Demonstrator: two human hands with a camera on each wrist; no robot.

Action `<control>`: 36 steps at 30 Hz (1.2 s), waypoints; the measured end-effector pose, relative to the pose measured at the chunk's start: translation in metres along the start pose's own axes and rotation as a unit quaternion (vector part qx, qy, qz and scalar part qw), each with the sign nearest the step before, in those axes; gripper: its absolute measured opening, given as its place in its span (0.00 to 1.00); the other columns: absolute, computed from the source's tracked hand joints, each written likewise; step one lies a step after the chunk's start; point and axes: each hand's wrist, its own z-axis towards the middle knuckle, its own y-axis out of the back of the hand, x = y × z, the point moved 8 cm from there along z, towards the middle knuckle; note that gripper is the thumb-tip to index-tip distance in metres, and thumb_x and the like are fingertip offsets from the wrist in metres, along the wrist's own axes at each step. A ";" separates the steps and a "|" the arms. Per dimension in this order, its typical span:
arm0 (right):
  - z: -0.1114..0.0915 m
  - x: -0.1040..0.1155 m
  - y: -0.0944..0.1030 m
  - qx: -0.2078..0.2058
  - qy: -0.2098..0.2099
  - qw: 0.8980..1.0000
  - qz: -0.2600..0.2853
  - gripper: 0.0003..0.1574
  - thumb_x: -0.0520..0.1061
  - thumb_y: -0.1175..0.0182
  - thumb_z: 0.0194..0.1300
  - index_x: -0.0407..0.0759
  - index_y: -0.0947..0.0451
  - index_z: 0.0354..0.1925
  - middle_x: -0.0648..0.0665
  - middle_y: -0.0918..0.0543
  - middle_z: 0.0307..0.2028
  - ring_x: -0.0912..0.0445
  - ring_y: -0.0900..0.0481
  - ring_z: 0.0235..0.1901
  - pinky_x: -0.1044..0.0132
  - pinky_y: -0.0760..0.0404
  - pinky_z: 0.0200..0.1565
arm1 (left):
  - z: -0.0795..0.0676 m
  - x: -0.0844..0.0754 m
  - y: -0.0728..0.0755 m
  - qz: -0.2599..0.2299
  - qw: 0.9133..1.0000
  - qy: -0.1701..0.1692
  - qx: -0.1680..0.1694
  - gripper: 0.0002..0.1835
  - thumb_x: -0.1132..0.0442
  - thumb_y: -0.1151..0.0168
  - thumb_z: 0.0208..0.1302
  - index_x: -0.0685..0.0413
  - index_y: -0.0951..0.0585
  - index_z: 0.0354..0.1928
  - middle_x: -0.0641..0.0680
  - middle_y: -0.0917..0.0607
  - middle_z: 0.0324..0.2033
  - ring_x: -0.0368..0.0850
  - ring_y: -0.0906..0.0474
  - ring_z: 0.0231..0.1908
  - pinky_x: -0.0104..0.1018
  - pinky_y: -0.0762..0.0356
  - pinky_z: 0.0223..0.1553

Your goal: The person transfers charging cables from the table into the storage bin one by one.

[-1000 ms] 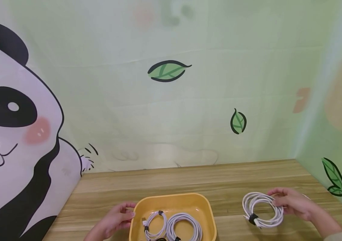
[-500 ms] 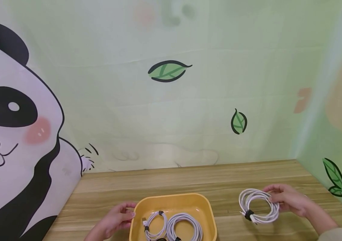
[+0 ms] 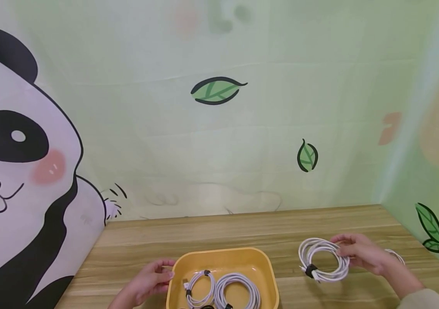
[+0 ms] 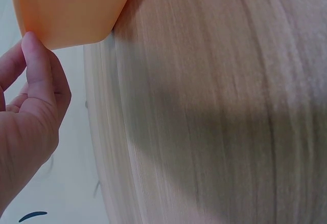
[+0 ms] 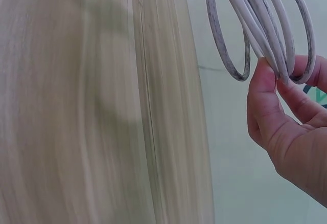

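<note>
My right hand [image 3: 362,254] pinches the edge of a coiled white cable [image 3: 337,275], which has a black strap around it. In the right wrist view, thumb and fingers of that hand [image 5: 294,111] close on several loops of the cable [image 5: 260,19], held above the wooden table. Beside the tray, my left hand [image 3: 147,281] grips the left rim of the yellow tray [image 3: 219,254]; the left wrist view has its thumb at the edge of the tray [image 4: 71,14]. Inside the tray lie a small white cable coil [image 3: 211,285] and a larger one [image 3: 255,296], both with black straps.
Behind my right wrist, part of another white cable [image 3: 396,255] shows on the wooden table [image 3: 242,229]. Something black sits at the tray's bottom, cut off by the frame. A printed green backdrop [image 3: 146,141] with a panda rises along the table's back and sides.
My right hand has moved left and slightly away from me with the coiled cable, uncovering more of the cable behind its wrist. The left hand and the tray have stayed put.
</note>
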 end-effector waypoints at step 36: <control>0.026 0.016 -0.035 -0.009 0.011 1.000 0.006 0.16 0.33 0.50 0.57 0.38 0.33 0.46 0.50 0.26 0.32 0.61 0.25 0.28 0.66 0.22 0.33 | -0.001 -0.002 -0.002 0.004 1.000 -0.017 0.011 0.23 0.65 0.46 0.59 0.69 0.38 0.54 0.50 0.24 0.32 0.37 0.26 0.30 0.27 0.24 0.30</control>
